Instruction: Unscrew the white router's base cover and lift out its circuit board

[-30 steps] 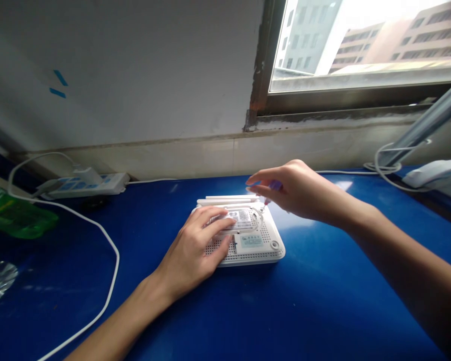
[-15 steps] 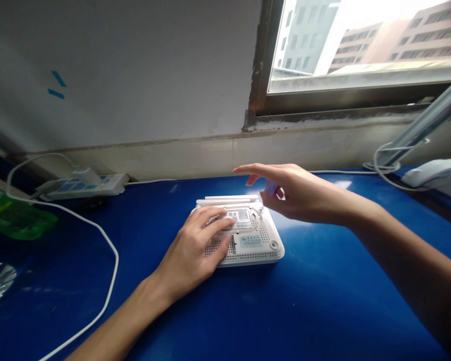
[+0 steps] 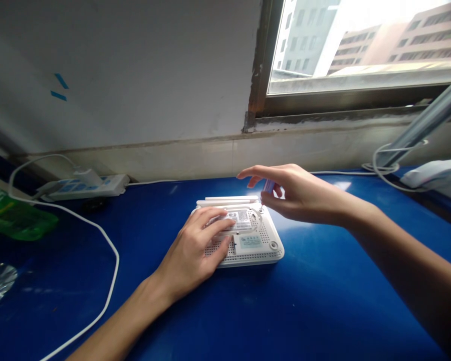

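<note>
A white Wi-Fi router (image 3: 263,253) lies on the blue table, its vented, labelled underside facing up and its antennas (image 3: 227,202) along the far side. Over its larger label is a clear oval plastic piece (image 3: 244,218). My left hand (image 3: 201,243) rests on the router's left half, fingers spread across that piece and the vents. Above the router's far right corner, my right hand (image 3: 296,193) pinches a small pale-purple piece (image 3: 268,185) between thumb and curled fingers, the index finger stretched out. Most of this piece is hidden, and I cannot make out its kind.
At the back left a power strip (image 3: 115,185) has a white plug in it. A white cable (image 3: 115,260) loops down the table's left side, beside a green bottle (image 3: 20,220) and clear plastic (image 3: 0,283). A metal pole (image 3: 421,123) leans at the right, below the window.
The right hand has turned slightly, and more of the pale-purple piece shows between its fingers. The left hand and the router have stayed in place.
</note>
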The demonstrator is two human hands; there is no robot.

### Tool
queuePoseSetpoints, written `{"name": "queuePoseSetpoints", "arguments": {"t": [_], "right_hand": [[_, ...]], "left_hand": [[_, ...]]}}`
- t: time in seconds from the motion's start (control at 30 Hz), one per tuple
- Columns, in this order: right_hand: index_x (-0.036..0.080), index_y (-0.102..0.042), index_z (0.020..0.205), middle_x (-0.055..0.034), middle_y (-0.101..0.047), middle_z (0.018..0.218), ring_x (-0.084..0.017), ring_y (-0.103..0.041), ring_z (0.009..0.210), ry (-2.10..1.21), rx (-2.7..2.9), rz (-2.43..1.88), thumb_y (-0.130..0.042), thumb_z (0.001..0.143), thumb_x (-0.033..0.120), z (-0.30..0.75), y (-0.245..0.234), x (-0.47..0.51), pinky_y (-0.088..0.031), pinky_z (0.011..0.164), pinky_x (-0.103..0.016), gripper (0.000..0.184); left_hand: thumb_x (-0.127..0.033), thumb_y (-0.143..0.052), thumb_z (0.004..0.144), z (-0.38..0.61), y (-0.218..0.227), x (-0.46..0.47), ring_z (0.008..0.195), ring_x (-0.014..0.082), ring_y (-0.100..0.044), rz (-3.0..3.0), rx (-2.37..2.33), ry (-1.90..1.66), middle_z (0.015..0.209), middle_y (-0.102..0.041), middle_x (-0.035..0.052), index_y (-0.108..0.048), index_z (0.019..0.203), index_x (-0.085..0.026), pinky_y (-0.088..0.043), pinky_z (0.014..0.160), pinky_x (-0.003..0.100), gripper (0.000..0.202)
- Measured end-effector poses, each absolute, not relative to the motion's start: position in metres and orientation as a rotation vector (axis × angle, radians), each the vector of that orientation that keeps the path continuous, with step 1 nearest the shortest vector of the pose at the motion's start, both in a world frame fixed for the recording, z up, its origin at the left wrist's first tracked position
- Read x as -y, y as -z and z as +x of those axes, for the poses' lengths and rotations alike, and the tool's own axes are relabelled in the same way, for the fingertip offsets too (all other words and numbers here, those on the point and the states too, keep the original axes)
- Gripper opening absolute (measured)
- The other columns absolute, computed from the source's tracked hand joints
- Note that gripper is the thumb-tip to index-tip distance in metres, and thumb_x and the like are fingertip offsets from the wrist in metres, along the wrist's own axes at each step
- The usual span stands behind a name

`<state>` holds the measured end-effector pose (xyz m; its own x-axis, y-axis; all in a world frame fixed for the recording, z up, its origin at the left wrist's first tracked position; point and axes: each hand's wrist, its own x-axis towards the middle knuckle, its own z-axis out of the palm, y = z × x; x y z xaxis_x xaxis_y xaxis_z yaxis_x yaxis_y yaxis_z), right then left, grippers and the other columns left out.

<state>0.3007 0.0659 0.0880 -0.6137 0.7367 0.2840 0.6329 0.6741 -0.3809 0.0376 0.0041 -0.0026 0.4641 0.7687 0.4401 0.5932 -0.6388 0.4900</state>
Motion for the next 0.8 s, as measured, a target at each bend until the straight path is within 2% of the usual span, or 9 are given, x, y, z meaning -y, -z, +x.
{"name": "queuePoseSetpoints", "arguments": {"t": [0.07,0.13,0.2,0.27,0.37,0.5,0.57,0.73,0.8], "right_hand": [[0.024,-0.079,0.117,-0.0034,-0.081,0.089,-0.013,-0.065,0.06,-0.298,2.456,-1.108,-0.063,0.097,0.027,0.299,-0.0879,-0.0658,-0.046,0.059,-0.025,0.025],[0.023,-0.081,0.109,-0.0029,-0.08,0.08,-0.014,-0.068,0.061,-0.296,2.448,-1.14,-0.059,0.102,0.033,0.2985,-0.0866,-0.0668,-0.046,0.06,-0.025,0.025],[0.023,-0.078,0.122,-0.0036,-0.081,0.087,-0.014,-0.07,0.065,-0.329,2.458,-1.13,-0.057,0.101,0.025,0.2995,-0.0856,-0.0678,-0.048,0.062,-0.025,0.03],[0.023,-0.069,0.139,-0.006,-0.082,0.106,-0.015,-0.071,0.072,-0.336,2.474,-1.096,-0.058,0.093,0.014,0.3009,-0.0854,-0.0678,-0.05,0.066,-0.026,0.048],[0.023,-0.065,0.143,-0.0085,-0.078,0.123,-0.018,-0.072,0.087,-0.29,2.488,-1.067,-0.061,0.089,0.012,0.301,-0.0855,-0.067,-0.052,0.076,-0.028,0.054],[0.024,-0.071,0.128,-0.0027,-0.08,0.092,-0.014,-0.064,0.065,-0.265,2.472,-1.105,-0.063,0.1,0.029,0.299,-0.0825,-0.0688,-0.046,0.064,-0.026,0.03],[0.024,-0.073,0.124,-0.0002,-0.077,0.08,-0.012,-0.059,0.057,-0.271,2.483,-1.103,-0.063,0.101,0.03,0.2994,-0.0808,-0.0703,-0.043,0.06,-0.024,0.025],[0.026,-0.058,0.146,-0.0047,-0.078,0.108,-0.012,-0.063,0.067,-0.323,2.515,-1.001,-0.062,0.094,0.014,0.3035,-0.0823,-0.0692,-0.048,0.064,-0.024,0.054],[0.026,-0.058,0.146,-0.0057,-0.078,0.113,-0.014,-0.067,0.073,-0.323,2.531,-0.984,-0.065,0.091,0.014,0.3038,-0.0835,-0.0683,-0.05,0.067,-0.025,0.056]], "left_hand": [[-0.027,-0.062,0.104,0.0376,0.0028,-0.0042,0.135,0.0292,-0.059,2.448,-1.167,-0.949,0.141,-0.066,0.0098,-0.072,0.132,-0.027,-0.049,0.116,0.052,0.03],[-0.027,-0.063,0.104,0.0376,0.0028,-0.0043,0.135,0.0291,-0.059,2.448,-1.168,-0.951,0.141,-0.067,0.0098,-0.072,0.132,-0.027,-0.049,0.116,0.052,0.03],[-0.027,-0.063,0.104,0.0375,0.0028,-0.0043,0.135,0.0293,-0.059,2.449,-1.167,-0.95,0.141,-0.067,0.01,-0.072,0.132,-0.026,-0.049,0.116,0.052,0.03],[-0.027,-0.063,0.103,0.0375,0.0028,-0.0043,0.135,0.0295,-0.059,2.445,-1.167,-0.942,0.141,-0.066,0.0103,-0.072,0.132,-0.026,-0.05,0.116,0.052,0.03],[-0.027,-0.063,0.104,0.0373,0.003,-0.0043,0.135,0.0292,-0.058,2.441,-1.168,-0.928,0.142,-0.066,0.0104,-0.072,0.133,-0.026,-0.049,0.116,0.052,0.031],[-0.027,-0.062,0.104,0.0369,0.0027,-0.0047,0.136,0.0296,-0.058,2.445,-1.166,-0.925,0.143,-0.065,0.0104,-0.071,0.134,-0.026,-0.048,0.117,0.054,0.031],[-0.027,-0.062,0.104,0.0369,0.0021,-0.0048,0.136,0.0301,-0.058,2.446,-1.164,-0.925,0.143,-0.065,0.0104,-0.072,0.133,-0.027,-0.048,0.117,0.055,0.031],[-0.028,-0.062,0.105,0.0377,0.0012,-0.0044,0.136,0.03,-0.058,2.436,-1.164,-0.922,0.143,-0.066,0.0107,-0.072,0.133,-0.027,-0.049,0.116,0.055,0.03],[-0.028,-0.061,0.105,0.0379,0.0014,-0.0042,0.136,0.0297,-0.058,2.433,-1.166,-0.921,0.143,-0.065,0.0104,-0.072,0.133,-0.027,-0.049,0.117,0.054,0.03]]}}
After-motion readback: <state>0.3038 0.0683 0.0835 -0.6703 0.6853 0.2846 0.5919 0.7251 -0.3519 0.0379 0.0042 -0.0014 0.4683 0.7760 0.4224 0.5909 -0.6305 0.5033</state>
